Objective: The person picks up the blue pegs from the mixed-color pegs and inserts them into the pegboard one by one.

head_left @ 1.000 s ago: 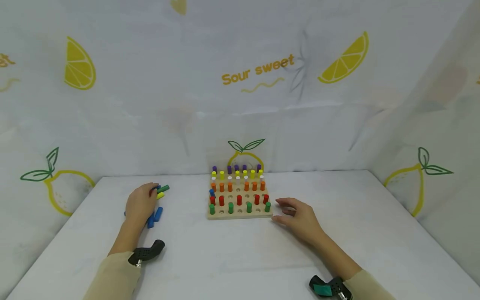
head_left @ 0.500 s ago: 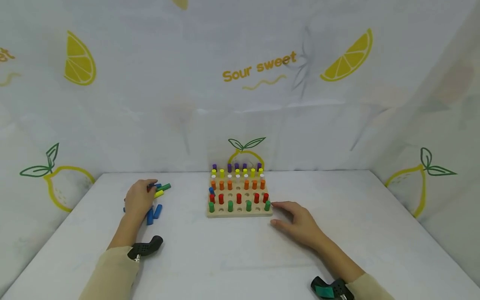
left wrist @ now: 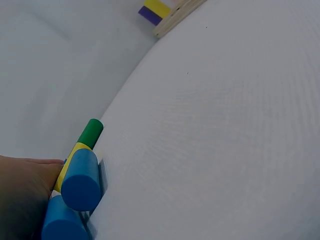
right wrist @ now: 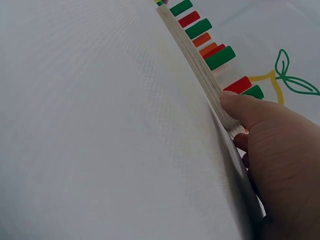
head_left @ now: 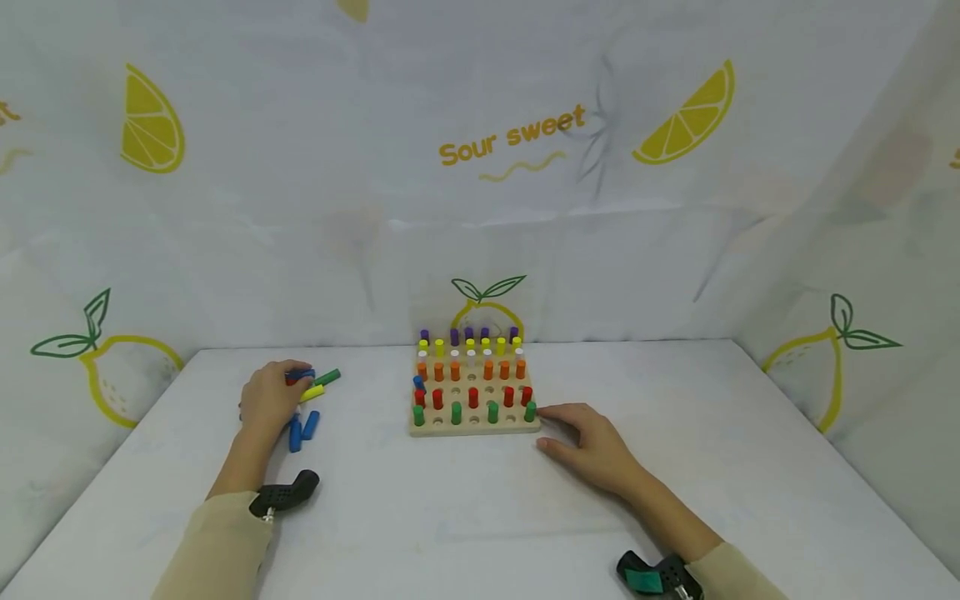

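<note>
My left hand (head_left: 272,398) bends over a small heap of wooden pegs on the left of the table. Its fingertips are at a blue peg (head_left: 300,374) and a red peg (head_left: 291,382); I cannot tell whether it pinches either. Beside it lie a green peg (head_left: 327,377), a yellow peg (head_left: 312,392) and two blue pegs (head_left: 311,425), which loom large in the left wrist view. The wooden pegboard (head_left: 450,431) stands mid-table with rows of coloured pegs. At its front right corner rests my right hand (head_left: 596,450), thumb and index finger apart, index fingertip near a green peg (head_left: 530,411).
A white table (head_left: 420,517) carries everything. Behind it hangs a white cloth (head_left: 315,275) with lemon prints, close to the board's far edge. Among the upright pegs, a blue peg (head_left: 418,383) leans at the board's left side. Some holes have no peg.
My right index finger has come in to the board's corner, and thumb and index have spread apart. My left fingers have shifted slightly over the heap, and a red peg shows there now.
</note>
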`<state>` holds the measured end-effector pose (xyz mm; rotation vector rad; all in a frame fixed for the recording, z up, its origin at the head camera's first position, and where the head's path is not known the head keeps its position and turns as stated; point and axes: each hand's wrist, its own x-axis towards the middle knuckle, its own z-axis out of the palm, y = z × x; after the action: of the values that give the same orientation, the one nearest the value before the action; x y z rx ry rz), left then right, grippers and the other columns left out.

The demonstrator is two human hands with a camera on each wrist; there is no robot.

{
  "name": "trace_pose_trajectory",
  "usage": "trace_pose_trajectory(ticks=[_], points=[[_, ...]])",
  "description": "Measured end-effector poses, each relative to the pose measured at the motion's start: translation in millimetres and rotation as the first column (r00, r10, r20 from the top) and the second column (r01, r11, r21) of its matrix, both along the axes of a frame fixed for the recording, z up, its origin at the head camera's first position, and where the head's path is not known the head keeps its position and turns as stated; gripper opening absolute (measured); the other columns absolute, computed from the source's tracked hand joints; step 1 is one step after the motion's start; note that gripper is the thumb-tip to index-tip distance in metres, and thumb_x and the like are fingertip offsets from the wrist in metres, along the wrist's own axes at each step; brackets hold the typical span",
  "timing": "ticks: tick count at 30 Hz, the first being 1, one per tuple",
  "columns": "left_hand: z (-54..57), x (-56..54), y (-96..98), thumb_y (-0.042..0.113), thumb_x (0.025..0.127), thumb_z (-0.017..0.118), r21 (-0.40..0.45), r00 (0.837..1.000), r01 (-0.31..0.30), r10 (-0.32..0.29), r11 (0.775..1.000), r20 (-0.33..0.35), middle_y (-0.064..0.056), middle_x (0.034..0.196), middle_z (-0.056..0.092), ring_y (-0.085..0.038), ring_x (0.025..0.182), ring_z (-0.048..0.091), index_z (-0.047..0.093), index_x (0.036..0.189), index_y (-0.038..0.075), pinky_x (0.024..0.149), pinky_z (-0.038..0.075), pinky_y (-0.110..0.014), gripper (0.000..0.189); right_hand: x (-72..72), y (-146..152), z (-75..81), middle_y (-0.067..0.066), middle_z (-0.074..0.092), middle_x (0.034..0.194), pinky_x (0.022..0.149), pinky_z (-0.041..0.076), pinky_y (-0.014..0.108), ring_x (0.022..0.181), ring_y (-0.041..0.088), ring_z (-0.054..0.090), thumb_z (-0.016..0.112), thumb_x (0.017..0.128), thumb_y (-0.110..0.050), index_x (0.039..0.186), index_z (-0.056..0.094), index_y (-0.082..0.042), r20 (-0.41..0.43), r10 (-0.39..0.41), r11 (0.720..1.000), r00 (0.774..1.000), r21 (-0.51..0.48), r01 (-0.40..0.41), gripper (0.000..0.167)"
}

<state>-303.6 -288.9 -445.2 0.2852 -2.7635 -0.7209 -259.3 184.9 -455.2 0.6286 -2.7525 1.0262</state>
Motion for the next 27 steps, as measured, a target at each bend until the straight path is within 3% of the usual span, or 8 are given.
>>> trace_pose_trajectory(ticks=[5, 12, 16, 23, 27], points=[[-1.4, -0.8, -4.3, 0.021, 0.098, 0.065, -0.02, 1.0, 0.012, -0.012, 1.0, -0.022, -0.031, 0.128, 0.062, -0.046, 0.108, 0.061, 0.068, 0.128, 0.004, 0.079, 0.049, -0.049, 0.035, -2.0, -1.3, 0.2, 0.001, 0.07, 0.127, 0.106, 0.05, 0.051, 0.125, 0.026, 0.062, 0.079, 0.087, -0.033, 0.128, 0.069, -0.015, 0.005, 0.005, 1.0, 1.0, -0.006, -0.005, 0.046], [0.4, -0.1, -3.4, 0.022, 0.098, 0.064, -0.029, 0.999, 0.024, -0.024, 0.999, -0.027, -0.03, 0.132, 0.061, -0.05, 0.119, 0.057, 0.07, 0.125, 0.005, 0.094, 0.046, -0.06, 0.032, -2.3, -1.6, -3.0, 0.001, 0.069, 0.129, 0.107, 0.05, 0.051, 0.126, 0.025, 0.061, 0.078, 0.088, -0.034, 0.129, 0.068, -0.016, 0.015, -0.004, 1.0, 1.0, 0.0, 0.004, 0.047], [1.7, 2.4, -1.7, 0.022, 0.099, 0.064, 0.0, 0.998, 0.002, -0.002, 1.0, -0.069, -0.027, 0.13, 0.065, -0.048, 0.116, 0.059, 0.069, 0.126, 0.005, 0.094, 0.045, -0.059, 0.033, -2.0, -2.0, -3.8, 0.001, 0.069, 0.128, 0.106, 0.05, 0.05, 0.126, 0.024, 0.062, 0.078, 0.088, -0.033, 0.13, 0.068, -0.016, 0.011, -0.007, 1.0, 1.0, 0.001, 0.007, 0.046], [8.1, 2.9, 2.7, 0.021, 0.099, 0.066, 0.029, 0.987, 0.013, -0.008, 0.999, -0.163, -0.023, 0.114, 0.072, -0.04, 0.098, 0.066, 0.069, 0.126, 0.003, 0.078, 0.051, -0.045, 0.033, 0.0, -3.6, -3.1, 0.002, 0.07, 0.127, 0.105, 0.051, 0.05, 0.125, 0.025, 0.062, 0.077, 0.089, -0.03, 0.129, 0.068, -0.015, -0.001, -0.028, 0.999, 1.0, 0.015, 0.028, 0.043], [18.8, 3.0, 10.6, 0.022, 0.099, 0.066, 0.052, 0.971, 0.05, -0.037, 0.997, -0.234, -0.021, 0.113, 0.074, -0.039, 0.1, 0.069, 0.069, 0.124, 0.003, 0.07, 0.052, -0.03, 0.032, 0.1, -3.5, -3.2, 0.003, 0.07, 0.126, 0.105, 0.051, 0.051, 0.124, 0.026, 0.063, 0.075, 0.091, -0.028, 0.128, 0.068, -0.015, -0.009, -0.039, 0.999, 0.999, 0.012, 0.039, 0.04]])
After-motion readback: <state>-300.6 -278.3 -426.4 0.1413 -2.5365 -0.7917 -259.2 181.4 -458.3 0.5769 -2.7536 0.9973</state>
